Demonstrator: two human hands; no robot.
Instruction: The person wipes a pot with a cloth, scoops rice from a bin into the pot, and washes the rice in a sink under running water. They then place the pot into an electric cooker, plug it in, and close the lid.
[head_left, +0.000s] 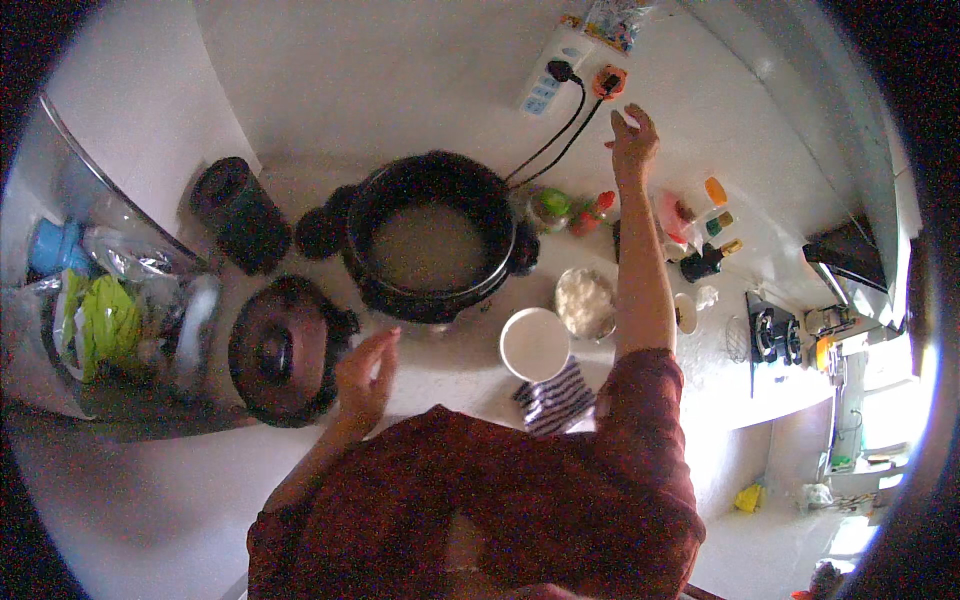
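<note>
My right hand (636, 142) is stretched up towards the wall with its fingers apart and nothing in them. Just above it, a black plug sits in an orange socket (610, 82), and another black plug (559, 70) is in a white power strip (538, 99). Black cords run from them down behind a large black electric pot (354, 285) with a pale bottom. Low at the pot's front left is my left hand (367, 379), holding nothing, with thumb and fingers apart. Beside that hand lies a dark round lid (255, 360) with a handle on top.
A white bowl (535, 345), a bowl of white food (585, 296) and a striped cloth (555, 397) lie right of the pot. Bottles (701, 264) stand past my right forearm. On the left are a black cylindrical container (240, 214) and bagged items (109, 322). A gas hob (776, 337) is far right.
</note>
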